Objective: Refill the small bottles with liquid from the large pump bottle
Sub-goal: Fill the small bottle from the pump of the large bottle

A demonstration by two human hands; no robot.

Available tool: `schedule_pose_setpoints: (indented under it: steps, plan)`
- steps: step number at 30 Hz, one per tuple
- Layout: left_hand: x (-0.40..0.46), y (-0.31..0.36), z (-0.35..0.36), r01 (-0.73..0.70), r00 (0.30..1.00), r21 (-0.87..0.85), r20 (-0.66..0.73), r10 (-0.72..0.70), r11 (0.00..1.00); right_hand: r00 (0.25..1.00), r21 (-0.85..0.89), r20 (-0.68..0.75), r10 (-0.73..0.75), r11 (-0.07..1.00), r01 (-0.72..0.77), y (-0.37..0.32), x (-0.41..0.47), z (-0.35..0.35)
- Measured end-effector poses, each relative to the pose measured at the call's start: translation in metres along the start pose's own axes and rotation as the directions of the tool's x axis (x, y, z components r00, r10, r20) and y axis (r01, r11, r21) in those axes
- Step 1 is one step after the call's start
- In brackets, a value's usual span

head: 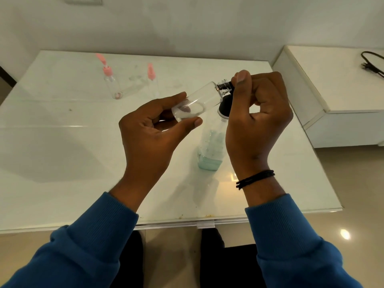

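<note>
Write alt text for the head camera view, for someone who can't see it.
A person's left hand holds a small clear bottle tilted on its side, its neck at the black pump nozzle pinched by the right hand. The large pump bottle, with pale blue liquid low inside, stands on a white table; two pink-capped small bottles stand farther back.

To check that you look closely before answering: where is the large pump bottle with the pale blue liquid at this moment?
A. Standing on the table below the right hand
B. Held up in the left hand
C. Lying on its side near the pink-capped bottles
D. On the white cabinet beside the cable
A: the large pump bottle stands upright on the table, its black top just under the right hand, while the left hand holds a small clear bottle.
</note>
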State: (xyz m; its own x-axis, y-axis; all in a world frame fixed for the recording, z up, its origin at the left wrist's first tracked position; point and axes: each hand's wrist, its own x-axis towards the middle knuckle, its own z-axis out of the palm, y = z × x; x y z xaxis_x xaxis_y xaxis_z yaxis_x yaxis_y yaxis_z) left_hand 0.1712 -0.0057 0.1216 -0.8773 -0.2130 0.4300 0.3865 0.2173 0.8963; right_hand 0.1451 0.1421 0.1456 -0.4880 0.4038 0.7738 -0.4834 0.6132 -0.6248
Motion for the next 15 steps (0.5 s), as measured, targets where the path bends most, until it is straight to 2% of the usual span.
schedule_pose_setpoints:
  steps: [8,15]
  plan:
    - [0.0009,0.0012,0.0005,0.007,1.0,-0.033,0.008,-0.006,0.999,0.999,-0.011,-0.012,-0.043,0.999,0.043,-0.0021,0.0069,-0.0018]
    - [0.0003,0.0001,-0.0009,0.01,1.0,-0.013,0.006,-0.01,1.0,1.0,0.006,0.001,-0.011,1.0,0.011,0.0013,0.0001,-0.0011]
